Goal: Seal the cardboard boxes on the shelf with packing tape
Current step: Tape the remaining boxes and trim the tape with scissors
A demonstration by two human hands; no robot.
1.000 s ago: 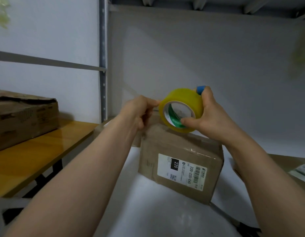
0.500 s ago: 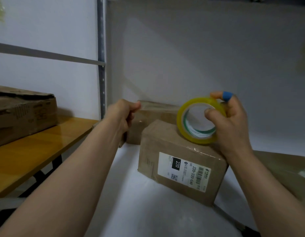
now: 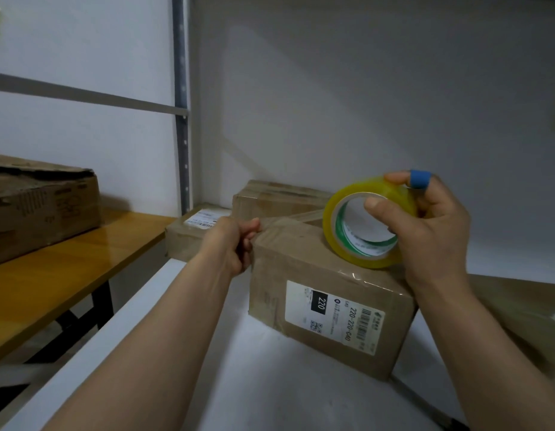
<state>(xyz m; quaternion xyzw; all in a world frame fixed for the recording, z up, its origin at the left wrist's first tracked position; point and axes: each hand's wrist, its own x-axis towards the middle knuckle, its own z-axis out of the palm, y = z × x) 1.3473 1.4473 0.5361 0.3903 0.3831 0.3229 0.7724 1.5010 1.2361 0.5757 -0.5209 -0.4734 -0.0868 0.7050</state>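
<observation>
The labelled box (image 3: pixel 326 275) sits on the white shelf (image 3: pixel 270 393), turned a bit so one corner faces the camera, with a shipping sticker (image 3: pixel 335 315) reading 220 on its front. The yellow tape roll (image 3: pixel 363 260) stands on edge on the box's top, near the right side. The right hand (image 3: pixel 431 234) grips it, thumb hooked inside the core and fingers curled over the outer rim, and there's a blue band (image 3: pixel 420 178) on one finger. A clear strip of tape (image 3: pixel 288 217) runs from the roll across the top to the left edge, where the left hand (image 3: pixel 228 244) pinches the loose end with its fingers curled tight.

Two more brown boxes (image 3: pixel 279 197) (image 3: pixel 186 237) sit just behind, against the wall. Another box (image 3: pixel 519 309) pokes in at the right. Off to the left is a wooden table (image 3: pixel 52 281) with a battered carton (image 3: pixel 36 209) on it.
</observation>
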